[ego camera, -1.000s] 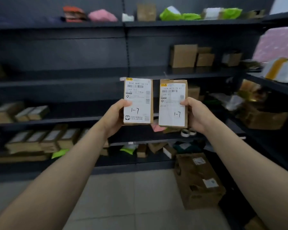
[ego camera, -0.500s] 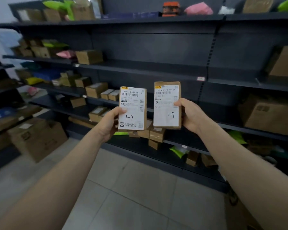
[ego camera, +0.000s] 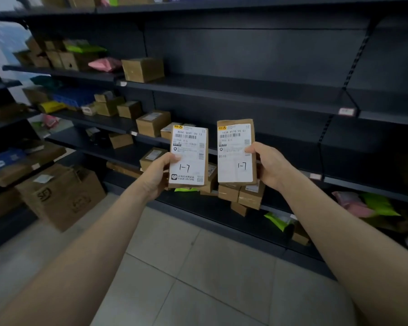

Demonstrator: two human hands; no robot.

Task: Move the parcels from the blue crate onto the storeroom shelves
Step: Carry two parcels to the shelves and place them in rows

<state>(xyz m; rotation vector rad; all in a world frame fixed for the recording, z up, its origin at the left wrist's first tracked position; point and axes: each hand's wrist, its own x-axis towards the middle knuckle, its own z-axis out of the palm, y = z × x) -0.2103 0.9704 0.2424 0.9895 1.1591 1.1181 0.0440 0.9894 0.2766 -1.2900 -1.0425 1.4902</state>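
I hold two small brown cardboard parcels upright in front of me, each with a white label handwritten "1-7". My left hand (ego camera: 157, 175) grips the left parcel (ego camera: 189, 156) by its lower left edge. My right hand (ego camera: 270, 167) grips the right parcel (ego camera: 236, 151) by its right edge. Both parcels face me, side by side with a small gap, in front of the dark storeroom shelves (ego camera: 245, 90). No blue crate is recognisable in this view.
Small brown boxes (ego camera: 153, 123) and coloured mailers sit on the left and lower shelves. A large cardboard box (ego camera: 61, 196) stands on the tiled floor at the left. A wide stretch of middle shelf (ego camera: 280, 100) on the right holds nothing. Green and pink mailers (ego camera: 368, 204) lie lower right.
My view has swung left along the shelving and drawn closer to it. Both hands keep the same grip on the parcels, held at the same height.
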